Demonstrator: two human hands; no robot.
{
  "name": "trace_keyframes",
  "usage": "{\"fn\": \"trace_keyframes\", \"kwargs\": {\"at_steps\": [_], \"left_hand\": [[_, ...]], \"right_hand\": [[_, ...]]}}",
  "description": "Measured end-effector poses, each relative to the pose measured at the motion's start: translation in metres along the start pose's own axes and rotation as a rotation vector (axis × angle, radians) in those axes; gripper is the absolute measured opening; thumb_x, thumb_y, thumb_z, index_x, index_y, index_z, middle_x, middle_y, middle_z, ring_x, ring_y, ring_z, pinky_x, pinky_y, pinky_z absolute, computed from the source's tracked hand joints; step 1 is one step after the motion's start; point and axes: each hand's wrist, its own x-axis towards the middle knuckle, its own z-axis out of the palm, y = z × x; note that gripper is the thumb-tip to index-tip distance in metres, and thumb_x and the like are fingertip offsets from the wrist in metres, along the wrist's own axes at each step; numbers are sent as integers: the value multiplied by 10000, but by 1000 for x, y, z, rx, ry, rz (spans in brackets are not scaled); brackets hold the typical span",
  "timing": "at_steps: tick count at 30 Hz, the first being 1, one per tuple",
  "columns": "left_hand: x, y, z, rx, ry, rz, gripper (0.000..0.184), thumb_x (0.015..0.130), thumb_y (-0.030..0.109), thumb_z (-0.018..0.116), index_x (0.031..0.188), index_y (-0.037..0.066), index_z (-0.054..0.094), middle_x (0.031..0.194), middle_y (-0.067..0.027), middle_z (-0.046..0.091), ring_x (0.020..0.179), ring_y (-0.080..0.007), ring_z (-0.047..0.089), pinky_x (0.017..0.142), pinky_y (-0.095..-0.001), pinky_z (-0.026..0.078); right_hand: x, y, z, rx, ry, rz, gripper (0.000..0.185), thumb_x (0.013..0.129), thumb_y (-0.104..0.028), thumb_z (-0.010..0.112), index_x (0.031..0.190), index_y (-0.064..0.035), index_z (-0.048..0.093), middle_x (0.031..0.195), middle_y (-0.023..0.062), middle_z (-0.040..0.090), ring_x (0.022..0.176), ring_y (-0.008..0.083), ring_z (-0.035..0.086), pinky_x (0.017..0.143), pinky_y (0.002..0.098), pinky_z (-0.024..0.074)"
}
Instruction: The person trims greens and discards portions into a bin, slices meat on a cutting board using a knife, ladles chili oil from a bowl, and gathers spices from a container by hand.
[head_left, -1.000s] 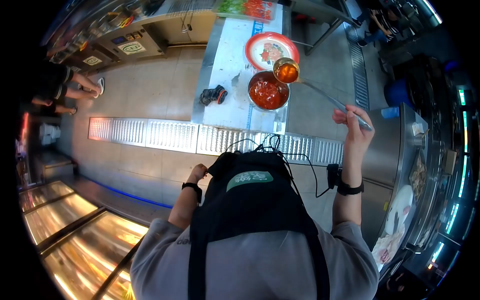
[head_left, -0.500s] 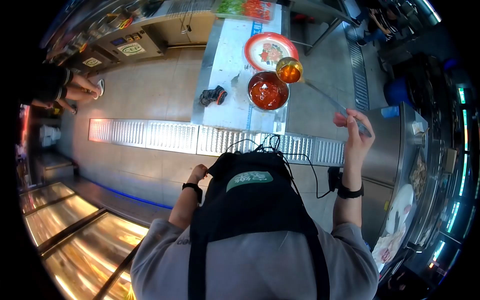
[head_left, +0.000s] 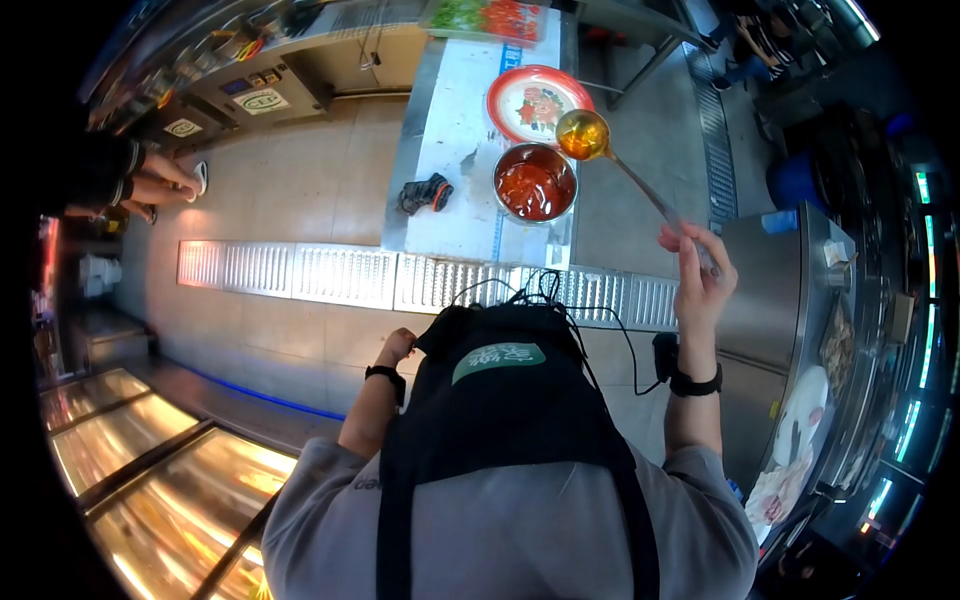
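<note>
A ladle (head_left: pixel 583 135) is hanging above the table's right edge, its cup gleaming amber and overlapping the plate's rim in this view; whether liquid or reflection is making that colour, I cannot tell. The right hand (head_left: pixel 705 275) is gripping the end of its handle, fingers and thumb closing narrowly around it. The left hand (head_left: pixel 399 345) is curling beside the dark apron (head_left: pixel 490 410); whether it is pinching the cloth, I cannot tell.

Just below the ladle's cup, a metal pot (head_left: pixel 519 157) is standing upright near the table's front right corner, holding glossy red sauce (head_left: pixel 535 193). Behind it a red-rimmed plate (head_left: pixel 496 118) is lying flat, showing a floral print. To the pot's left, a dark bundle (head_left: pixel 425 193) with an orange edge is resting apart. The pale table (head_left: pixel 440 140) is showing a worn dark mark and blue lettering, and at its far end a tray (head_left: pixel 487 37) is holding green and red pieces.

Around it, tiled floor (head_left: pixel 300 180) is spreading out, a slotted metal drain cover (head_left: pixel 330 273) crossing in front. Steel cabinets (head_left: pixel 760 290) are lining the right, lit panels (head_left: pixel 170 470) are glowing at lower left, someone's legs (head_left: pixel 165 182) are showing at left, and another person (head_left: pixel 765 50) is sitting at upper right.
</note>
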Motion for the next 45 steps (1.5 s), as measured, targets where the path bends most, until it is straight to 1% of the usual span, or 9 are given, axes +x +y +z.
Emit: {"fn": "trace_keyframes", "kwargs": {"at_steps": [6,8,11,16,19,26,31,37,45], "left_hand": [[-4,1,0,69,-57,-41,174,866,135,454,805,12,562,625,-80,585,477,-150,552,407,-272,430],[0,-8,3,-185,-18,-92,170,866,130,453,799,14,558,621,-80,582,468,-146,541,400,-273,422],[-14,13,0,-126,13,-57,154,855,119,463,791,13,554,626,-83,583,476,-149,553,403,-276,429],[-3,11,-3,14,-6,-28,147,833,130,491,786,5,552,634,-87,586,490,-157,571,409,-281,442],[0,4,-1,19,-17,-32,151,828,141,502,790,4,553,635,-84,586,491,-158,573,409,-281,443],[-11,9,2,-143,-22,-106,166,857,162,491,804,16,550,629,-70,581,473,-150,552,405,-267,431],[-6,13,2,-33,-2,-56,179,867,166,487,812,8,551,623,-83,579,476,-153,559,407,-269,433],[1,6,3,-12,-1,-15,184,868,163,494,818,-4,555,626,-91,587,486,-159,572,410,-273,439],[1,5,1,-80,-7,-56,161,844,143,520,818,-13,555,629,-95,587,500,-167,585,417,-279,454]], "right_hand": [[-5,-4,2,-76,-30,-103,129,862,16,523,961,53,597,836,139,661,786,180,652,720,253,504],[-4,-6,3,-110,-41,-115,124,856,23,523,950,50,600,833,133,662,783,170,652,716,242,498],[1,-6,4,-187,-94,-183,146,875,2,503,987,55,581,883,159,661,806,197,653,756,278,503],[8,-11,0,-277,-71,-329,137,796,83,536,903,43,611,816,148,655,717,204,645,654,260,486],[7,-13,-6,-333,-144,-333,127,826,59,507,909,59,604,862,178,658,782,224,656,718,271,491],[16,-33,-6,-313,-124,-507,128,813,69,507,891,52,607,855,174,659,785,255,649,702,287,484],[19,-48,-15,-354,-78,-597,127,767,90,540,873,60,603,811,195,656,736,283,647,696,305,504],[17,-56,-25,-354,-83,-623,150,840,64,476,960,61,566,860,249,638,779,307,644,720,357,511],[14,-61,-33,-355,-66,-599,125,830,41,505,928,51,581,828,232,643,749,295,646,695,336,507]]}}
